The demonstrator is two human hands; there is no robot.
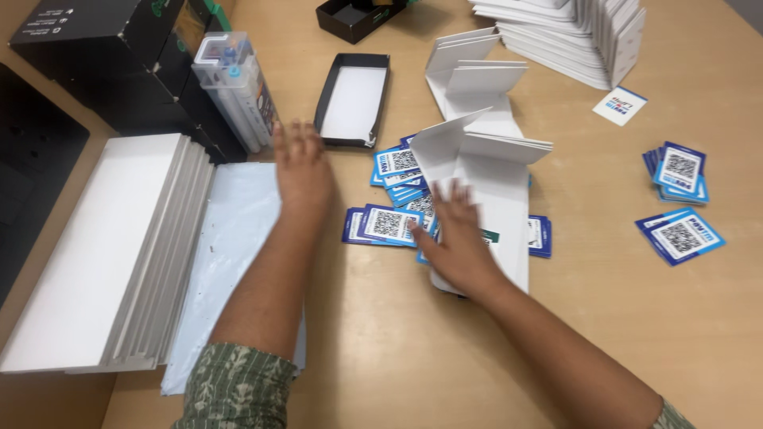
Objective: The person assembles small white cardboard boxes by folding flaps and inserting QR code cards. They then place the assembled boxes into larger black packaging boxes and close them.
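Cards lie between board stack and folded sheets.

A light wooden table carries a stack of white boards and a pale plastic sheet at the left, a shallow black tray, blue cards scattered mid-table, folded white cardboard sleeves, and more card piles at the right.

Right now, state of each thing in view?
Left hand: open, flat, fingers near the black tray.
Right hand: open, pressing on the folded white card.
Black tray: open, white inside.
Blue cards: scattered, face up.
White boards: stacked.
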